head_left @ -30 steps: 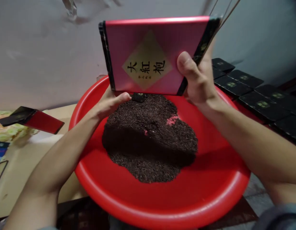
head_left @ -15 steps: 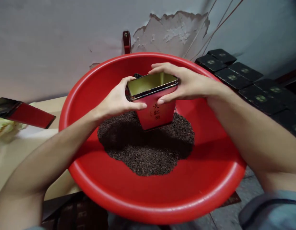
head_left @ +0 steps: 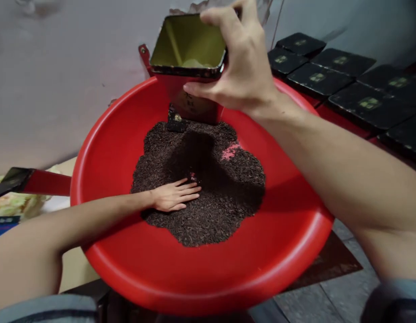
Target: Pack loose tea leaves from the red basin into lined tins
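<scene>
Aloft, red tin [head_left: 187, 68], between right fingers [head_left: 224, 23]

The basin [head_left: 201, 269] is a solid bright red, with a paler sheen along its lip. The loose leaves [head_left: 208, 224] are dark brown, near black where shadow crosses them, marked by a pink-red patch [head_left: 230, 151] and small pink flecks [head_left: 193, 176]. The open tin [head_left: 190, 42] shows a yellow-green inside, a black rim and a dark red side with dark characters. The small black piece [head_left: 177, 122] among the leaves bears a gold mark. At right, the row of tins [head_left: 349, 101] has black tops with gold-yellow emblems over red sides; the tin at left [head_left: 48, 183] is red with a black end. The wall [head_left: 59, 98] is grey, the floor tiles [head_left: 349, 287] grey with darker joints, and the sleeves [head_left: 59, 309] grey-blue with a dark band.
</scene>
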`<state>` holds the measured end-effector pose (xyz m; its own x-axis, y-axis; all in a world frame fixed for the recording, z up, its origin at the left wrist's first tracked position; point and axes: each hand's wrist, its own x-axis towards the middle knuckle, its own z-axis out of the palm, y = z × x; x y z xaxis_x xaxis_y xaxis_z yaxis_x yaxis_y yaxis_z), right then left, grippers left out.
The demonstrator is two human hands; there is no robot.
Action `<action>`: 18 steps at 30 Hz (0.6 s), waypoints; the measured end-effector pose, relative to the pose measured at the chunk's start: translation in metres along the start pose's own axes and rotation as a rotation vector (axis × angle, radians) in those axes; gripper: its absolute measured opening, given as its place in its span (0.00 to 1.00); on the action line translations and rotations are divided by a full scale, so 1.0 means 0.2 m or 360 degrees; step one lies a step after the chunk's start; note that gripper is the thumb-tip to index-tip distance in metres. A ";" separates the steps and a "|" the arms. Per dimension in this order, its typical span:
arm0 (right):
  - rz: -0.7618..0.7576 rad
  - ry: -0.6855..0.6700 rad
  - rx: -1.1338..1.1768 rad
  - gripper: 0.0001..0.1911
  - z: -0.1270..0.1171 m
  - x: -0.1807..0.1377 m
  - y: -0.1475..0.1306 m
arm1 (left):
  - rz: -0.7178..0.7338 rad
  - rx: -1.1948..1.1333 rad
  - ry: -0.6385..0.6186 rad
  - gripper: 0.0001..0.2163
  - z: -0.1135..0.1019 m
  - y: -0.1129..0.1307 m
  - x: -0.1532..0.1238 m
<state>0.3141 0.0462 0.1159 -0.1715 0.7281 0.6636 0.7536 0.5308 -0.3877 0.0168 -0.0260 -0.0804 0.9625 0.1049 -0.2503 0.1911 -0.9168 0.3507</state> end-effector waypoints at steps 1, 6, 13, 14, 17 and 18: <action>0.0008 -0.0015 -0.0009 0.46 -0.02 0.00 0.00 | 0.0006 0.0025 -0.0015 0.25 0.01 -0.02 -0.01; -0.0073 -0.0084 -0.0109 0.46 -0.06 0.00 0.03 | 0.0037 0.0088 0.0018 0.20 -0.05 -0.24 -0.06; -0.0058 -0.0041 -0.0029 0.47 -0.09 0.01 0.03 | -0.0655 0.0400 -0.0048 0.21 -0.28 -0.59 -0.21; -0.0051 -0.0037 0.0025 0.48 -0.10 0.01 0.03 | -0.0652 0.0438 -0.0073 0.21 -0.31 -0.60 -0.22; -0.0037 -0.0038 0.0041 0.44 -0.11 0.01 0.04 | -0.0542 0.0541 -0.0109 0.17 -0.37 -0.54 -0.20; -0.0048 -0.0055 -0.0005 0.44 -0.11 0.01 0.04 | -0.0499 0.0573 -0.0120 0.15 -0.39 -0.50 -0.18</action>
<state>0.3344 0.0427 0.1288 -0.2159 0.7262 0.6527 0.7497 0.5516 -0.3657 -0.0217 0.0918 -0.0367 0.8499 0.3814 -0.3637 0.3781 -0.9220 -0.0834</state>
